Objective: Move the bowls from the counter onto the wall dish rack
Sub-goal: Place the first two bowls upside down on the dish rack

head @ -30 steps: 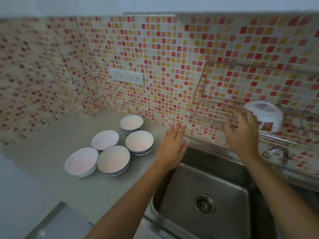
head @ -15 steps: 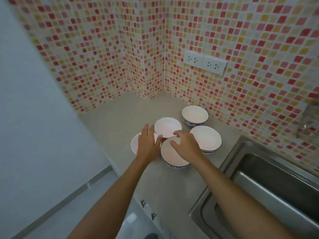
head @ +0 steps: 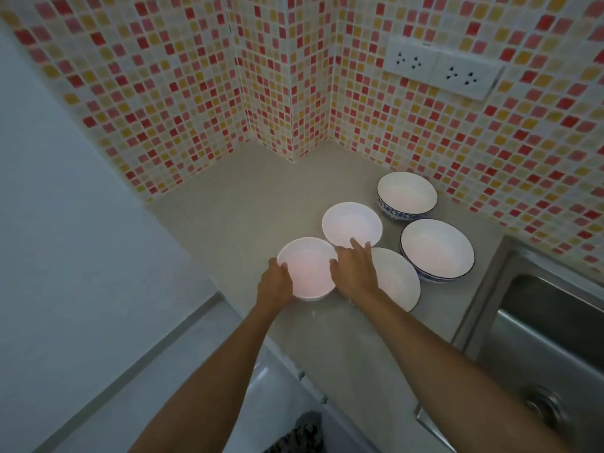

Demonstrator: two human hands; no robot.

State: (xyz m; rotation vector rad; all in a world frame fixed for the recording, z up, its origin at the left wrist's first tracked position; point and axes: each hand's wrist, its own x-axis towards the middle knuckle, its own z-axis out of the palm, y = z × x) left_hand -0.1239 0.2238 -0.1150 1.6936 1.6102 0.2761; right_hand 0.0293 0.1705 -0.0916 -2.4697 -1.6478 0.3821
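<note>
Five bowls are sitting on the bench in the tiled corner, and the wall rack is lying out of view, so, judging by this, most of the moving is remaining to be done. The left hand is cupping the near-left rim of the plain white bowl closest to the bench edge, while the right hand is pressing its right rim — together a two-handed grip closing on that bowl, which is seemingly not yet lifted. Beside it are lying another white bowl and three blue-patterned ones — the far bowl, the sink-side bowl and the half-hidden bowl — all upright, glossy and empty.
</note>
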